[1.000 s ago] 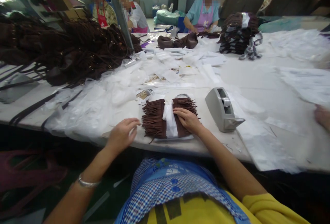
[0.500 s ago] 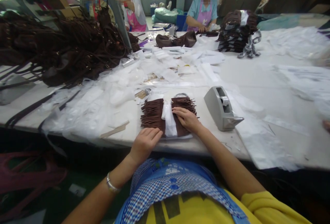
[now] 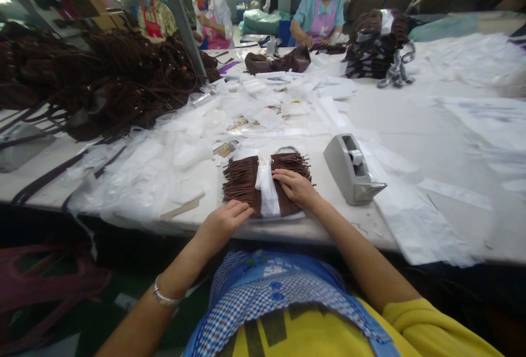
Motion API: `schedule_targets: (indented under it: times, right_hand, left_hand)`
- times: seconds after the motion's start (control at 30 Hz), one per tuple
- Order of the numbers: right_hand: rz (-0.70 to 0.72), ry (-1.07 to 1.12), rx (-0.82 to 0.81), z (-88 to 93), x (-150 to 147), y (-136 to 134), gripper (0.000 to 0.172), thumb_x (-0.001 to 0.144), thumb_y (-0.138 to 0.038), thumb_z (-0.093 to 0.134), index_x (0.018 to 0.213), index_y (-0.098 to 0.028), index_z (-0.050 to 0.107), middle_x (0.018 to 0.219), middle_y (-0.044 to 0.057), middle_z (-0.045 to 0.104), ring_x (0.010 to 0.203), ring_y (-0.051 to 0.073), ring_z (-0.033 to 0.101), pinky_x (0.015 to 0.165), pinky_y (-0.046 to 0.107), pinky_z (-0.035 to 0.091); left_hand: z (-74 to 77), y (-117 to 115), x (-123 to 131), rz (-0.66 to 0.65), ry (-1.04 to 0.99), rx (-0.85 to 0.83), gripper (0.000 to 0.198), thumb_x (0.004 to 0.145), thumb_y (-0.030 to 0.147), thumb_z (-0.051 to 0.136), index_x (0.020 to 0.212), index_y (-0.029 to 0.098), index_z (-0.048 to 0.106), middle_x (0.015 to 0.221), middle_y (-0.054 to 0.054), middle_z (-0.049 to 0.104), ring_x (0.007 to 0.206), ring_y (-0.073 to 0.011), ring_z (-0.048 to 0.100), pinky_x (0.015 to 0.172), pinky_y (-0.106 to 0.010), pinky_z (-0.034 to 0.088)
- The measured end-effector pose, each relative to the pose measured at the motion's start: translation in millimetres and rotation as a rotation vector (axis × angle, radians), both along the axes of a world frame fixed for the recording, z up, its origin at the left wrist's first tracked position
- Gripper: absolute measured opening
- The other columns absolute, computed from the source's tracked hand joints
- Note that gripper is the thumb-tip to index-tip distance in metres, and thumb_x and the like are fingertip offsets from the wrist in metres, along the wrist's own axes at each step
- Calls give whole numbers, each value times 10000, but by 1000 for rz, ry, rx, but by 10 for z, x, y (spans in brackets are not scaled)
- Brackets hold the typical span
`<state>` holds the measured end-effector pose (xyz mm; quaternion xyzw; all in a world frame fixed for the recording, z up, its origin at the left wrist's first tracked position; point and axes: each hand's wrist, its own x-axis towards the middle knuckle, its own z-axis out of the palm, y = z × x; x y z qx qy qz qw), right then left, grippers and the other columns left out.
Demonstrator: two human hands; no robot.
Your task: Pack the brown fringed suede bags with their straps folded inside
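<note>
A brown fringed bag (image 3: 251,182) lies flat at the table's near edge, with strands spread out on both sides. Down its middle runs a strip of white wrapping (image 3: 269,195), and small metal rings show near its top. My right hand (image 3: 298,186) rests on the bag's right half, its fingers stretched out and the tips beside the white strip. At the lower left corner, my left hand (image 3: 224,223) touches the fringe with extended fingers held close together. Part of the bag is hidden under both hands. A thin white sheet shows beneath its edge.
A grey tape dispenser (image 3: 354,171) stands right of the bag. Clear plastic bags (image 3: 143,182) and a cardboard strip (image 3: 183,207) lie to the left. Brown bags (image 3: 123,72) are heaped far left; a wrapped stack (image 3: 372,45) stands at the back. Several people work across the table.
My left hand has slid slightly left along the fringe, and its forearm has swung outward to the left. My right hand stays in place on the bag.
</note>
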<state>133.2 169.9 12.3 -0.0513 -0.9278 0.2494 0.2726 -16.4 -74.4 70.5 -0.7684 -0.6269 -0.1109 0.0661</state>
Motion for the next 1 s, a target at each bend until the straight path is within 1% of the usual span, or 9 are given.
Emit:
schedule_targets:
  times: [0.2, 0.37, 0.5, 0.6, 0.7, 0.8, 0.87, 0.93, 1.0]
  right_hand:
    - [14, 1, -2, -10, -6, 5, 340, 935, -103, 456, 1185, -196, 667, 1273, 86, 645, 1205, 212, 588, 1069, 399, 468]
    - [15, -3, -20, 5, 1, 10, 362, 934, -111, 457, 1203, -230, 668, 1280, 78, 644, 1211, 222, 587, 1065, 424, 476]
    - [-25, 6, -2, 189, 24, -99, 344, 961, -147, 452, 1229, -221, 655, 1303, 97, 630, 1227, 240, 574, 1070, 446, 471]
    - [-84, 12, 28, 350, 99, -260, 366, 969, -188, 482, 1307, -261, 603, 1358, 81, 595, 1299, 250, 512, 1111, 477, 423]
    - [-60, -95, 89, 354, 303, -351, 396, 973, -223, 497, 1362, -274, 550, 1404, 66, 560, 1352, 256, 456, 1129, 498, 392]
    - [-137, -194, 120, 237, 636, -290, 373, 966, -229, 509, 1333, -256, 570, 1360, 76, 597, 1300, 271, 514, 1095, 520, 422]
    - [-279, -171, 109, 195, 821, -216, 338, 948, -184, 515, 1262, -248, 619, 1293, 83, 641, 1224, 270, 573, 1053, 506, 465]
    - [-403, -107, 92, 220, 856, -156, 345, 922, -116, 502, 1200, -255, 652, 1254, 82, 657, 1176, 261, 599, 1022, 480, 493]
    - [-432, -49, 86, 285, 697, -104, 386, 909, -79, 483, 1203, -266, 648, 1273, 76, 642, 1182, 247, 591, 1025, 453, 493]
  left_hand:
    - [-250, -286, -341, 40, -10, 103, 380, 931, 74, 464, 1280, 143, 599, 1177, -119, 687, 1059, -228, 615, 943, -386, 544]
    - [-359, -607, -624, 178, -44, 11, 380, 906, 45, 433, 1167, 176, 676, 1146, -112, 709, 1021, -239, 663, 889, -400, 568]
    - [-161, -450, -384, 444, -177, 118, 335, 923, 111, 444, 1145, 203, 677, 1180, -89, 697, 1113, -253, 639, 973, -445, 523]
    - [-133, -109, -12, 329, -308, 125, 415, 957, 177, 442, 1359, 220, 534, 1386, -81, 582, 1295, -224, 524, 1095, -425, 434]
    - [-348, 4, 168, 208, -205, 69, 504, 961, 185, 426, 1464, 204, 407, 1482, -94, 483, 1395, -265, 408, 1129, -500, 374]
    - [-631, -275, -16, 381, -173, 99, 511, 958, 214, 428, 1468, 211, 402, 1454, -109, 513, 1322, -270, 502, 1070, -463, 451]
    - [-711, -521, -246, 507, -188, 111, 473, 953, 271, 444, 1425, 236, 460, 1332, -100, 618, 1182, -270, 615, 1023, -461, 496]
    - [-659, -632, -417, 562, -196, 202, 422, 945, 306, 456, 1360, 279, 529, 1235, -78, 673, 1111, -278, 650, 1018, -471, 499]
    - [-525, -522, -445, 590, -229, 263, 406, 947, 325, 456, 1344, 289, 538, 1235, -74, 668, 1133, -284, 635, 1053, -495, 467]
